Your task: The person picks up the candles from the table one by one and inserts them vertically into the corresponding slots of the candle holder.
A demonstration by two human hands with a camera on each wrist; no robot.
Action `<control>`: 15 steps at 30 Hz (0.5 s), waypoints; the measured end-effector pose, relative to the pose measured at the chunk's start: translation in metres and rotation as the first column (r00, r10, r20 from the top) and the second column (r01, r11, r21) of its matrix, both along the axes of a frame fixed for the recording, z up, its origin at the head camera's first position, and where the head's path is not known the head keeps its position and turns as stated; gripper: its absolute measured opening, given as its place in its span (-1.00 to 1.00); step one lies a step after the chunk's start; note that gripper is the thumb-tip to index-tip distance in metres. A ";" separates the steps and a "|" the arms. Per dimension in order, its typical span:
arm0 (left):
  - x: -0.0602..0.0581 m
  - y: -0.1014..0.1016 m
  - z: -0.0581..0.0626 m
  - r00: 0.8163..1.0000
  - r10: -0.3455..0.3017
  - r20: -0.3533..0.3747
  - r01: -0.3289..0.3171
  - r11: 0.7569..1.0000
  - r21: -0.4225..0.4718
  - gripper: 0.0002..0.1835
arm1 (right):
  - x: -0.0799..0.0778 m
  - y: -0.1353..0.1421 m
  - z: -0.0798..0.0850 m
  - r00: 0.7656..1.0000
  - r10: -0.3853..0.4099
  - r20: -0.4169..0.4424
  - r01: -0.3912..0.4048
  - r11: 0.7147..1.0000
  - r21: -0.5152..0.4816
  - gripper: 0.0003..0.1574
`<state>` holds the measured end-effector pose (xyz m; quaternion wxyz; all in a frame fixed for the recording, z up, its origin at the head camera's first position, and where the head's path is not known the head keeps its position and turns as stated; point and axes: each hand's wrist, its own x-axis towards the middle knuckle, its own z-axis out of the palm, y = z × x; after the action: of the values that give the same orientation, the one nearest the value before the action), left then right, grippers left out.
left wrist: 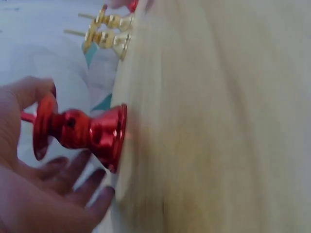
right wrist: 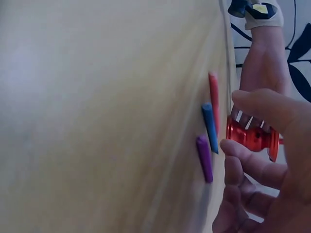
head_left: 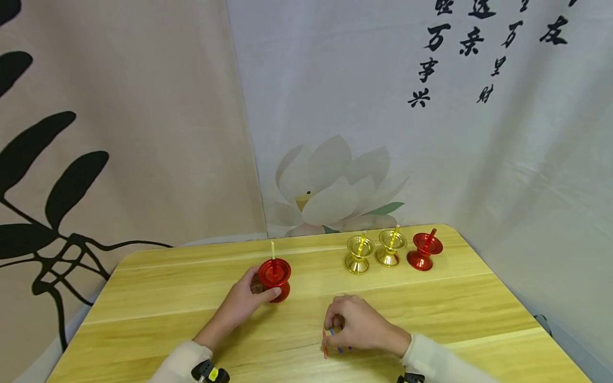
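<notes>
My left hand (head_left: 239, 302) is wrapped round a glossy red candle holder (head_left: 281, 291) on the table, thumb in front. A thin stick (head_left: 273, 250), pale at its top, rises from the dish. In the left wrist view the holder (left wrist: 102, 133) stands between thumb and fingers. My right hand (head_left: 359, 324) hovers low over small sticks, thumb and forefinger apart. In the right wrist view a red stick (right wrist: 214, 99), a blue stick (right wrist: 209, 127) and a purple stick (right wrist: 204, 159) lie side by side on the table, just beyond the fingertips.
Two gold candle holders, one at left (head_left: 357, 264) and one beside it (head_left: 388, 258), stand at the back right with another red holder (head_left: 421, 260); each carries a stick. The wooden table (head_left: 191, 282) meets a printed cloth backdrop (head_left: 182, 133) at its far edge.
</notes>
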<state>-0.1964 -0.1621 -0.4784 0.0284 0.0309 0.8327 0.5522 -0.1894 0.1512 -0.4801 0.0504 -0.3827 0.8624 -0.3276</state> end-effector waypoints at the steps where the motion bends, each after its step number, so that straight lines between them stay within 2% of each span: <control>1: 0.004 0.000 0.001 1.000 0.014 -0.003 -0.015 0.999 -0.038 -0.24 | 0.001 -0.001 0.000 1.000 0.002 -0.012 -0.001 1.000 0.008 -0.66; 5: 0.019 0.002 0.008 0.998 0.067 0.016 -0.064 0.985 -0.160 -0.37 | 0.005 -0.004 -0.001 1.000 0.009 -0.027 -0.008 0.999 0.036 -0.62; 8: 0.029 0.004 0.014 0.996 0.025 0.081 -0.011 0.985 -0.173 -0.46 | 0.007 -0.007 -0.001 0.999 0.013 -0.036 -0.011 0.998 0.058 -0.61; 11: 0.037 0.010 0.018 0.981 -0.128 0.143 0.144 0.984 -0.108 -0.46 | 0.008 -0.009 -0.001 0.999 0.023 -0.040 -0.019 0.996 0.086 -0.62; 15: 0.038 0.026 0.018 0.932 -0.340 0.121 0.343 0.939 -0.004 -0.43 | 0.010 -0.011 0.001 0.999 0.043 -0.029 -0.040 0.994 0.106 -0.67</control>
<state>-0.1585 -0.1356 -0.4607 0.1737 0.1422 0.8184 0.5290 -0.1794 0.1403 -0.4787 0.0638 -0.4025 0.8709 -0.2747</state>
